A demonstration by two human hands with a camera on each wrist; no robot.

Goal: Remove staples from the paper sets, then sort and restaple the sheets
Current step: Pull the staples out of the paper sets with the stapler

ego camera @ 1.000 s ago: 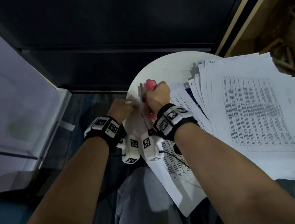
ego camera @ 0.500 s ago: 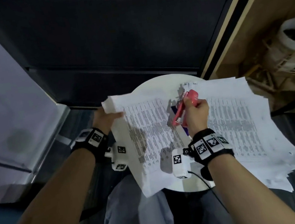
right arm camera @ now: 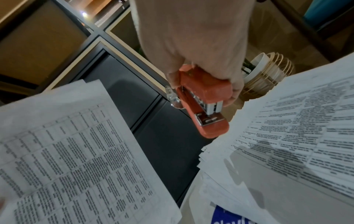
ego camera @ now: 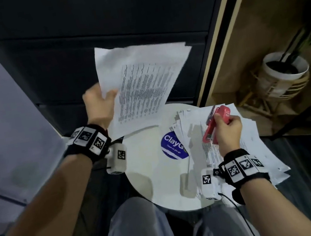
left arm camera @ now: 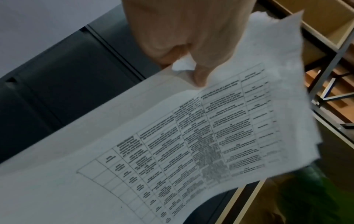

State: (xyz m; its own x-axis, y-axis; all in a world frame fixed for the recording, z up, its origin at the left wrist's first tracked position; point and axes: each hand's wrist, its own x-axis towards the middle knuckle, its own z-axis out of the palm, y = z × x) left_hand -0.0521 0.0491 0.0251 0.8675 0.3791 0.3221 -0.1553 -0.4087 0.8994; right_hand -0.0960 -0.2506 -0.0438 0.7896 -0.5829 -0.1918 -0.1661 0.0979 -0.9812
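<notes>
Two hands busy, one set lifted

Left hand (ego camera: 99,104) pinches a paper set (ego camera: 142,81) by its edge, raised beyond the bench (ego camera: 150,180). Right hand (ego camera: 228,132) grips the red stapler (ego camera: 216,124) over the fanned pile (ego camera: 257,142). Judging by that thick pile, much sorting remains. A blue sticker (ego camera: 172,146) shows beside the pile; a white pot (ego camera: 285,73) stands well right.

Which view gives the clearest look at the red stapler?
The right wrist view: the stapler sits close and sharp, its metal mouth and anvil exposed below the right hand. The head view shows it small, partly wrapped by the fingers, above the paper pile. The left wrist view misses it entirely.
</notes>
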